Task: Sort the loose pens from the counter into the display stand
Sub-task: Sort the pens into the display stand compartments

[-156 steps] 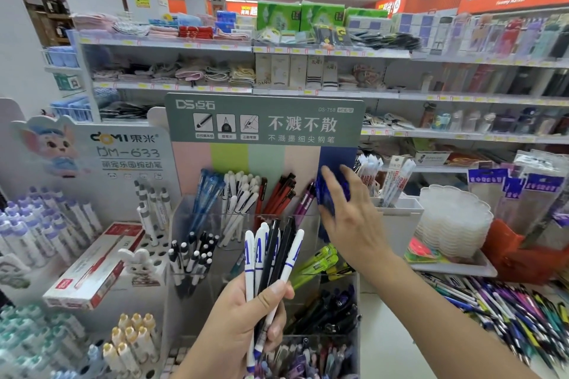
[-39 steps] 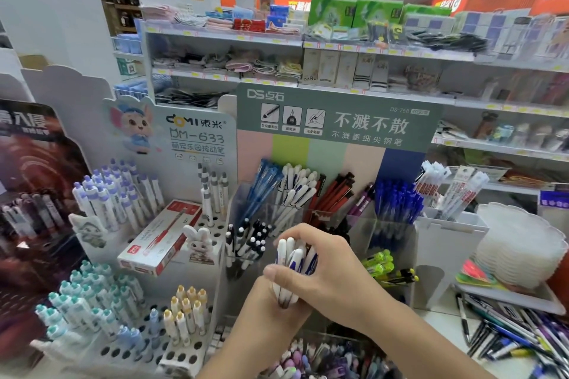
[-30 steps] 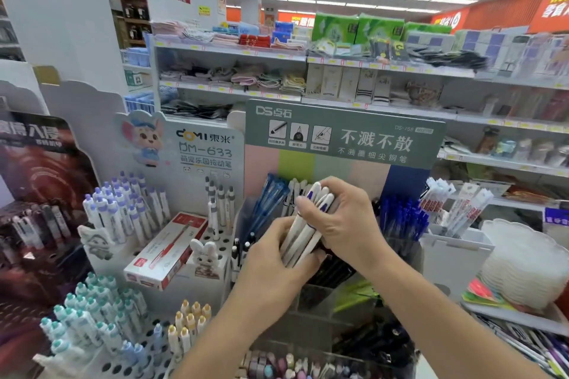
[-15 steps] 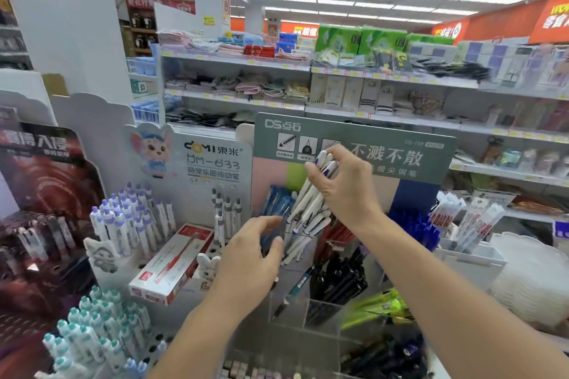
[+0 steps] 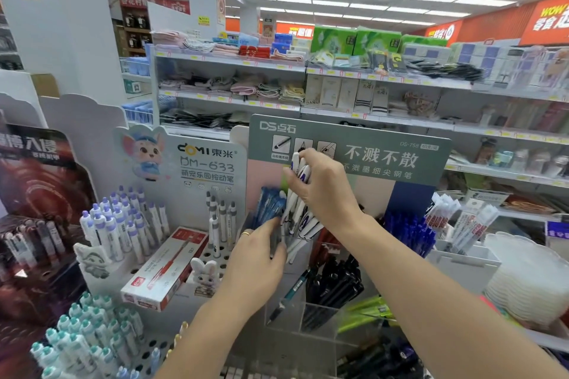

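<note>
Up at the top row of the clear display stand (image 5: 320, 320): right hand (image 5: 323, 191) holds a bunch of white pens (image 5: 300, 209), fingers curled round their upper ends, thumb on the near side. Pens stand nearly upright, tilted a little, lower ends down among the other white pens in the second compartment from the left. Caps rise above the fingers against the green header card (image 5: 385, 157).

Left hand (image 5: 261, 252) sits lower and to the left, ring on one finger. Fingers reach forward, lying close together, tips touching the blue pens (image 5: 269, 206) in the leftmost compartment and the edge of the white bunch. Cannot tell whether it pinches any pen.

Neighbouring compartments to the right: red pens, mostly hidden behind the right wrist, then dark blue pens (image 5: 409, 232). Row below: black pens (image 5: 335, 286), one teal pen (image 5: 291, 294) leaning alone in its cell, yellow-green pens (image 5: 366, 312).

Left of the stand: white peg-hole display with purple-capped pens (image 5: 120, 224), a red-and-white pen box (image 5: 166, 268) lying on it, a small rabbit figure (image 5: 204, 275) beside the box.

Right: a stack of white trays (image 5: 529, 280).
</note>
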